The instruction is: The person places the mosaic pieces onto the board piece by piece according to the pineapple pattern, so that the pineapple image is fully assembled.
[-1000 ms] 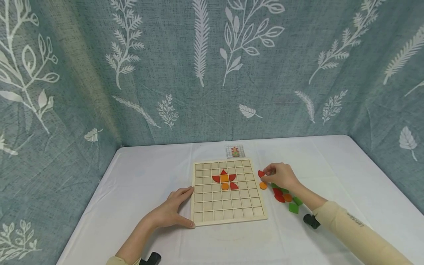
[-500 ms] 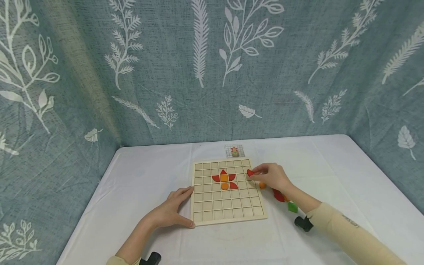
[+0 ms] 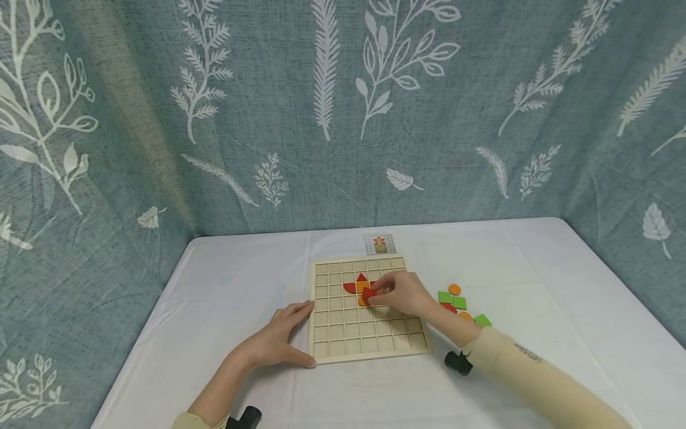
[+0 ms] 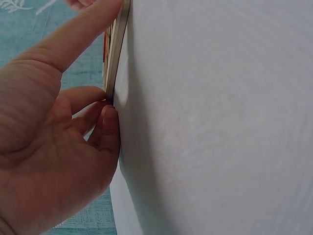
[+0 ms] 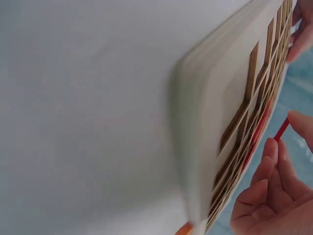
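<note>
Above the wooden grid board [image 3: 343, 353], my right hand [image 3: 404, 294] pinches a red quarter-circle tile [image 3: 367, 294] between thumb and fingertips. In the right wrist view the red tile [image 5: 282, 129] is seen edge-on, held off the board. On the grid below lie a red triangle [image 3: 361, 277], an orange square [image 3: 362, 286], a red curved tile [image 3: 349, 288] and an orange disc [image 3: 362, 302], partly covered. Other red tiles there are hidden by the hand. My left hand [image 3: 276, 339] rests against the board's left edge, thumb at the near corner, fingertips higher up.
Right of the board lie loose tiles: an orange disc [image 3: 454, 289], green squares [image 3: 445, 297], a red tile [image 3: 449, 308] and more, partly behind the forearm. A small pattern card [image 3: 379, 244] lies behind the board. A patterned curtain [image 3: 300, 179] stands beyond the white table [image 3: 241, 268].
My right hand has carried the red tile leftward from beside the loose tiles to over the middle of the board. The left hand has stayed at the board's edge.
</note>
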`<action>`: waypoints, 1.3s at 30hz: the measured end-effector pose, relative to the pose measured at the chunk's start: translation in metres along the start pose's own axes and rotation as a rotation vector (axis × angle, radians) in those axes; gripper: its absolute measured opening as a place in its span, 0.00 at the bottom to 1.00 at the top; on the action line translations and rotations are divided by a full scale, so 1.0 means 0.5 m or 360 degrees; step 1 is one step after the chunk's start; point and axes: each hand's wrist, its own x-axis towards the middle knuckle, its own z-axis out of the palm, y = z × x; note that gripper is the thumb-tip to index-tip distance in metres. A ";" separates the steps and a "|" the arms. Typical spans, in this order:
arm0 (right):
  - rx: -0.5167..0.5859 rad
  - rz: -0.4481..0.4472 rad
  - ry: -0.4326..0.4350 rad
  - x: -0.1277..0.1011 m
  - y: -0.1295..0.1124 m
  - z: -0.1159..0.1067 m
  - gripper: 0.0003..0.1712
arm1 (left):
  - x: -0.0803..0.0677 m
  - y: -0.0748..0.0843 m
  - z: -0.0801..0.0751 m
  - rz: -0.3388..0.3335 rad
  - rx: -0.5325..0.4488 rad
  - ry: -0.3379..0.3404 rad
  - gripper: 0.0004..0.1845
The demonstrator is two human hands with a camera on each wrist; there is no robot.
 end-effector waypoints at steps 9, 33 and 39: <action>-0.0204 -0.0059 -0.0082 0.007 -0.033 0.033 0.11 | 0.002 0.001 0.000 0.0024 0.0012 -0.0007 0.59; -0.0313 -0.0568 -0.0183 0.022 -0.034 0.043 0.12 | -0.002 -0.001 0.001 0.0025 0.0003 -0.0021 0.59; -0.0286 -0.0522 -0.0184 0.030 -0.033 0.046 0.09 | -0.003 -0.002 0.001 0.0018 0.0004 -0.0015 0.59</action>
